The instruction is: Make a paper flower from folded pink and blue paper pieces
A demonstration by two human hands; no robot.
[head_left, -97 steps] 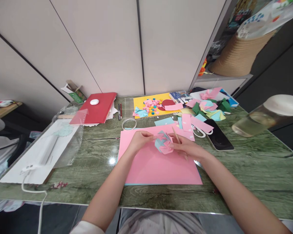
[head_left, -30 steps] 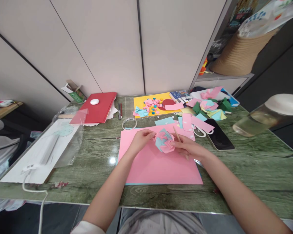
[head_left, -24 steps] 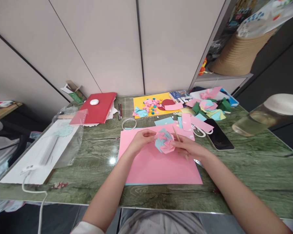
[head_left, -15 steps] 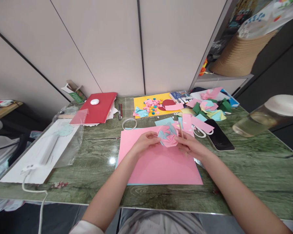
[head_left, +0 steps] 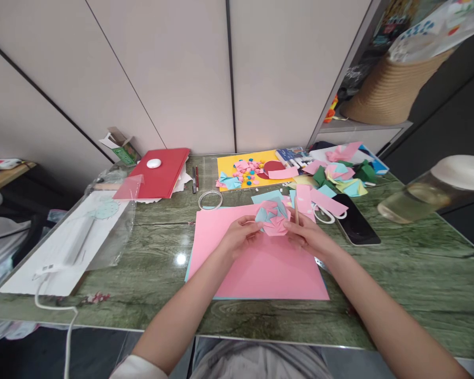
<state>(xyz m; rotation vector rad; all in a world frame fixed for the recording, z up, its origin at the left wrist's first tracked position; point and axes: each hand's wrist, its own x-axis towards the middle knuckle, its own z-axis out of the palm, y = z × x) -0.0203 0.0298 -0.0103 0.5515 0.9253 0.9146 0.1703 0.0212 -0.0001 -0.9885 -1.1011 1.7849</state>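
A folded pink and blue paper flower [head_left: 274,218] is held between both hands above a large pink sheet [head_left: 256,263] on the green table. My left hand [head_left: 239,238] pinches the flower's left edge with closed fingers. My right hand [head_left: 308,235] grips its right side and also holds a thin wooden stick [head_left: 296,210] that points up and away.
Behind the sheet lie paper scraps [head_left: 312,197], white scissors [head_left: 327,214], a black phone [head_left: 355,225] and a tape ring [head_left: 209,199]. A yellow sheet [head_left: 226,166] with small pieces and a red folder [head_left: 161,178] sit further back. A lidded jar [head_left: 434,189] stands at right, white paper with a cable [head_left: 63,247] at left.
The flower has been turned and lifted a little away from me, toward the sheet's far edge. Both hands moved with it, and the stick now stands more upright.
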